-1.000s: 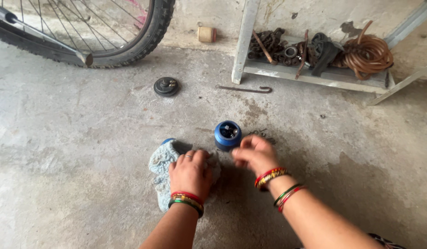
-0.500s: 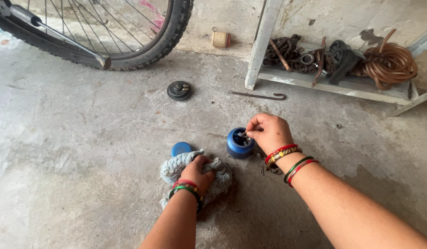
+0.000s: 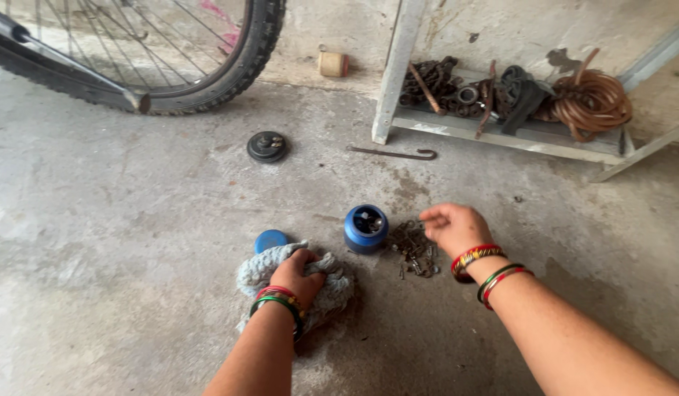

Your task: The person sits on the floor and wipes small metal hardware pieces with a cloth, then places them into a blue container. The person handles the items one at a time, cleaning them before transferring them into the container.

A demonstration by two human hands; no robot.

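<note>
Small dark metal parts heaped on the concrete floor, just right of an open blue container with more pieces inside. Above the heap's right edge, right hand hovering, fingers loosely curled, pinch apparently empty. Left hand closed on a grey rag, beside a blue lid. Best gathered few at a time, dropped straight into the container's mouth. Farther off: bicycle wheel, round black part, metal rack.

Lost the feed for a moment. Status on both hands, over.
Left hand gripping grey rag on floor. Right hand open, over pile of small rusty metal parts. Blue container open, between hands. Nothing blocking.
</note>
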